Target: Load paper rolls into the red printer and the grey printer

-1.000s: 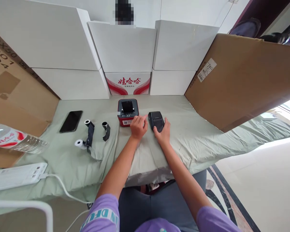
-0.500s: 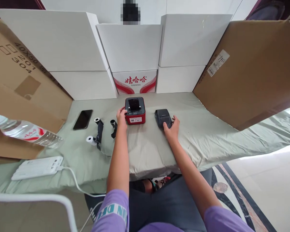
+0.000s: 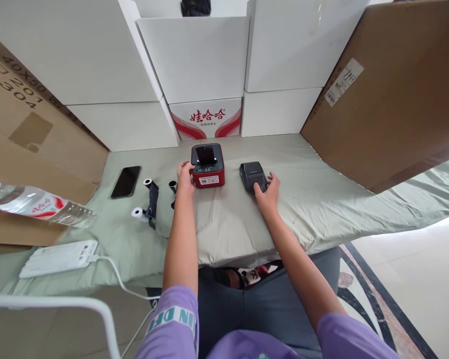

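Left hand (image 3: 185,175): fingers curled on left side of boxy red printer (image 3: 207,165), glossy plastic. Right hand (image 3: 268,190): fingers resting on flat black printer (image 3: 252,175), matte. Both on cloth-covered table (image 3: 232,224).

- White carton with red swirls (image 3: 208,118), centre top of the frame — red Chinese characters "娃哈哈"; the smaller line beneath is too small to read.
- Brown cardboard sheet (image 3: 30,107), upper left — printed "40X50", "201", "304".
- Purple sleeve (image 3: 171,319), bottom centre — white letters, seen reversed, reading roughly "DFI".
- White sticker on the brown cardboard panel (image 3: 344,81), upper right — handwriting and print illegible.
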{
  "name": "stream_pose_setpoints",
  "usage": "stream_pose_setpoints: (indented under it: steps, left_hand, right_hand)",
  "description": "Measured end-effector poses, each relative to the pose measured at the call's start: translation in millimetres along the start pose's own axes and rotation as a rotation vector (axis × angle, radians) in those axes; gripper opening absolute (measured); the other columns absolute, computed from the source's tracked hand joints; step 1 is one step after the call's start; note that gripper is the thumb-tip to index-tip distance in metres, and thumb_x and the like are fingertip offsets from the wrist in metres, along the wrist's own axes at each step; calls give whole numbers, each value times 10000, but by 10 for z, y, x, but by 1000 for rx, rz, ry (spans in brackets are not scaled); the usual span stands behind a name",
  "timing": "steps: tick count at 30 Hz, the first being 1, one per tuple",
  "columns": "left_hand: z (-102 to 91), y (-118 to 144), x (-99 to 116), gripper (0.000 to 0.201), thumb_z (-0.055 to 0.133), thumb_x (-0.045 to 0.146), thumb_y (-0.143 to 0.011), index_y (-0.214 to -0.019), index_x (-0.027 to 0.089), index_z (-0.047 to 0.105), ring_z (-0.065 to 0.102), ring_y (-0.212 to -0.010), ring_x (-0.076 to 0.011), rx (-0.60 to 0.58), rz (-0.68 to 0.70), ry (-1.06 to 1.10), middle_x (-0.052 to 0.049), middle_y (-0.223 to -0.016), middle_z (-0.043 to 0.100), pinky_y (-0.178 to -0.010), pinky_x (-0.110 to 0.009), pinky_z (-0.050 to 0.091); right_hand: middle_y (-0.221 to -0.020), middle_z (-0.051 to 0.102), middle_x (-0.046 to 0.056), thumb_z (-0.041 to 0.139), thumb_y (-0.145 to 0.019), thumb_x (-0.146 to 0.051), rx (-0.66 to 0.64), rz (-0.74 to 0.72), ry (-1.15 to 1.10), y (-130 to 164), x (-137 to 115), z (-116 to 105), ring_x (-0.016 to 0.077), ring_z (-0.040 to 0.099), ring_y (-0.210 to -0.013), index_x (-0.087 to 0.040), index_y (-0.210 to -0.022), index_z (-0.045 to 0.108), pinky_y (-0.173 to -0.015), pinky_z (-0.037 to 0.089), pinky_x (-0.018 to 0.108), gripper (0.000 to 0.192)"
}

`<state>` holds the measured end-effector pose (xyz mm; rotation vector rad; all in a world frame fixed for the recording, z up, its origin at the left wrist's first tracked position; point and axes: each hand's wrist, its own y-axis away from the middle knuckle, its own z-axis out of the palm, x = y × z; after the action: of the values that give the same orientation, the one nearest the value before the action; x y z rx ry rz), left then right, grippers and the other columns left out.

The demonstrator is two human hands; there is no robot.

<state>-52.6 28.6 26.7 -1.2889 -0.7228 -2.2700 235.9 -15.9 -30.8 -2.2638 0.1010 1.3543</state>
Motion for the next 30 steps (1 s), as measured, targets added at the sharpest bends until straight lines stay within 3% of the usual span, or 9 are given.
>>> stream_pose_setpoints:
  steps: [11, 22, 25, 27, 29, 30]
  left_hand:
    - [23, -20, -30, 281, 636, 155, -560, -792, 221, 491, 470, -547, -97, -2, -10, 27, 81, -650, 503, -509, -215, 284]
    - [49, 14, 0, 257, 617, 166, -578, -800, 226, 501, 465, -532, -93, 8, -19, 3, 84, -641, 496, -496, -216, 281]
    - [55, 14, 1, 253, 634, 182, -586, -793, 227, 496, 473, -530, -95, 12, -18, -4, 83, -648, 507, -500, -218, 287]
    - [58, 15, -2, 254, 646, 190, -592, -787, 227, 488, 485, -535, -97, 9, -16, -9, 83, -648, 510, -506, -216, 296]
    - [54, 15, -13, 259, 654, 198, -592, -793, 226, 493, 493, -544, -97, 2, -13, -9, 83, -651, 517, -518, -213, 316]
    - [46, 15, -23, 260, 655, 205, -591, -796, 225, 497, 496, -550, -96, -6, -6, -7, 82, -655, 522, -526, -212, 328]
  right_hand:
    - [-1356, 485, 183, 621, -783, -399, 21, -13, -12, -13, -6, 11, 307, 538, -1251, -170, -1427, 421, -1084, 483, 517, 712]
    - [-1350, 490, 195, 599, -784, -396, 36, -53, 56, -10, -52, 16, 332, 510, -1266, -160, -1417, 424, -1108, 441, 550, 698]
    - [-1371, 494, 212, 603, -782, -383, 110, -185, 159, 78, -219, -36, 381, 459, -1321, -151, -1398, 458, -1127, 376, 617, 673]
    - [-1349, 541, 205, 589, -816, -369, 77, -370, 188, 225, -416, -50, 379, 482, -1307, -162, -1345, 517, -1105, 374, 614, 574]
    - [-1199, 645, 162, 560, -868, -346, -160, -668, 146, 468, -670, -10, 325, 583, -1175, -189, -1204, 608, -1021, 439, 526, 375]
    - [-1067, 687, 121, 544, -898, -333, -384, -863, 100, 625, -807, 35, 280, 630, -1047, -206, -1104, 643, -946, 471, 461, 262]
